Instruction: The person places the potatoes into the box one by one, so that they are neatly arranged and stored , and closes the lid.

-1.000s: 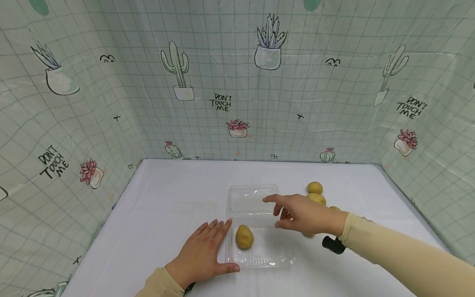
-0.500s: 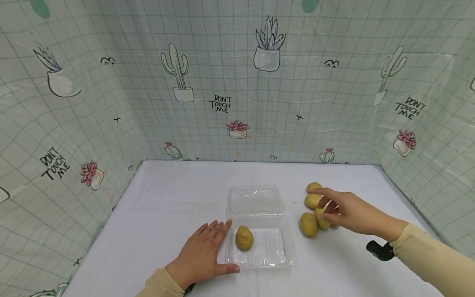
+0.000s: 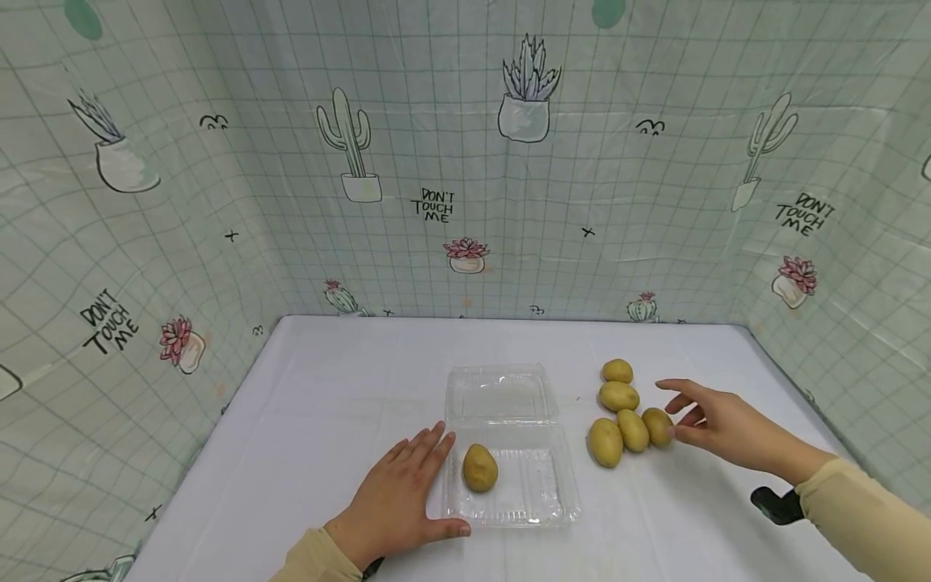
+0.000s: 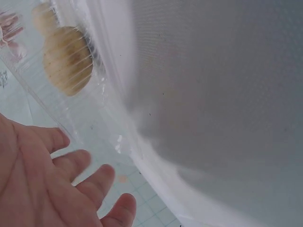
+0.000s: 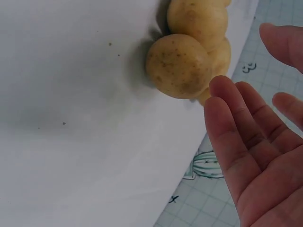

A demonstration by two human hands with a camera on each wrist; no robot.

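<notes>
A clear plastic clamshell container (image 3: 534, 485) lies with its lid folded back, and one potato (image 3: 480, 468) sits in the left of its base. My left hand (image 3: 396, 497) rests at the container's left edge with fingers and thumb spread; the left wrist view shows the palm (image 4: 33, 179) beside the clear wall. On the right, my right hand (image 3: 727, 424) hovers by the rightmost potato (image 3: 658, 427), fingers loosely bent and nothing gripped. In the right wrist view the fingertips are close to a potato (image 5: 177, 66); whether they touch it I cannot tell.
Several potatoes lie right of the container: one at the back (image 3: 617, 371), one before it (image 3: 619, 397), and others side by side nearer (image 3: 605, 442). The white table (image 3: 349, 364) is bordered by a hanging patterned curtain (image 3: 407, 137) at the back and sides.
My right hand has moved from above the container, rightward over the potatoes, to the right side of the rightmost one. My left hand stays at the container's edge.
</notes>
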